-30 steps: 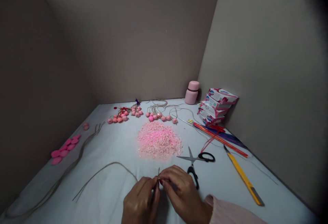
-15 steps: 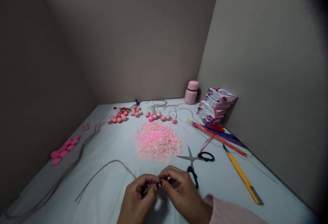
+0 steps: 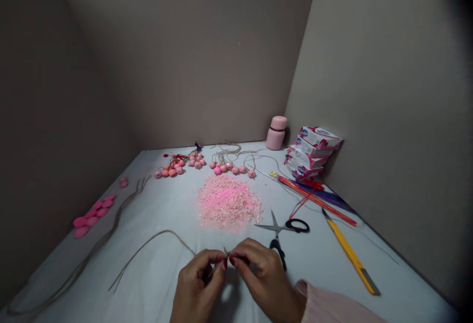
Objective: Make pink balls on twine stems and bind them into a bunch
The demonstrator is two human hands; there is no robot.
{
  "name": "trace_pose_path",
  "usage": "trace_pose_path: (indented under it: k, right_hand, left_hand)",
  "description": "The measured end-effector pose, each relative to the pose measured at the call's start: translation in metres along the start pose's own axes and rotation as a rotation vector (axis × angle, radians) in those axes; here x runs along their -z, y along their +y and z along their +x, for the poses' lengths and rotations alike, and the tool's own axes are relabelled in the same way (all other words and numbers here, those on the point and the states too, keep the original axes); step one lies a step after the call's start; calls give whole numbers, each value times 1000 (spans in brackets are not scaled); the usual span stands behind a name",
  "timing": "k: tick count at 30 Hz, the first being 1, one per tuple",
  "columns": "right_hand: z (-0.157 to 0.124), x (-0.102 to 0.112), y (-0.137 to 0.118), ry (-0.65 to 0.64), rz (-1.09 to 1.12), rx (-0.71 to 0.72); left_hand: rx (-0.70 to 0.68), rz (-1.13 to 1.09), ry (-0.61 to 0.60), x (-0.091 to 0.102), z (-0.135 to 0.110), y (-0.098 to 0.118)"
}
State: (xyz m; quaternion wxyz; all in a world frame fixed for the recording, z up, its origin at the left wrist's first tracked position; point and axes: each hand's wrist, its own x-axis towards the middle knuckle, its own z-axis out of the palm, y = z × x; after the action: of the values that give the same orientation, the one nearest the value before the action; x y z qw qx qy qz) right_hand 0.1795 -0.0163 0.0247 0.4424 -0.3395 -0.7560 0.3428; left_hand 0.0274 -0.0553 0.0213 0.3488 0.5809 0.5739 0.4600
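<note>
One strand of twine (image 3: 164,232) had its frayed end pinched between the two sets of fingertips, low near the table's front edge. Both the left hand (image 3: 197,288) and the right hand (image 3: 262,276) were closed on it, tips nearly meeting. The rest arced leftward across the pale table (image 3: 166,200). Scissors (image 3: 281,234) lay just beside the right hand, with a pink flake pile (image 3: 229,202) beyond.

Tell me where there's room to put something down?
Bare table lies between the long cords and the flake pile, and between the scissors and the yellow knife. The back is crowded with bead bunches and boxes. Up front, the left hand and right hand pinch a thin cord.
</note>
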Motion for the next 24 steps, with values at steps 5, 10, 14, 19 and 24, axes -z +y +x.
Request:
trace_pose_path:
  k: [5, 10, 14, 19, 24]
  right_hand:
    - [0, -4, 2, 16, 55, -104]
    - [1, -5, 4, 11, 121, -200]
    - [1, -5, 6, -20, 189, -285]
    - [2, -3, 7, -64, 255, -382]
    - [2, -2, 4, -24, 19, -220]
  left_hand:
    - [-205, 123, 80, -5, -1, 0]
    - [-323, 145, 84, -7, -3, -7]
    - [-395, 223, 5, -2, 0, -7]
    - [-513, 356, -89, 3, 3, -5]
    - [-517, 432, -27, -2, 1, -8]
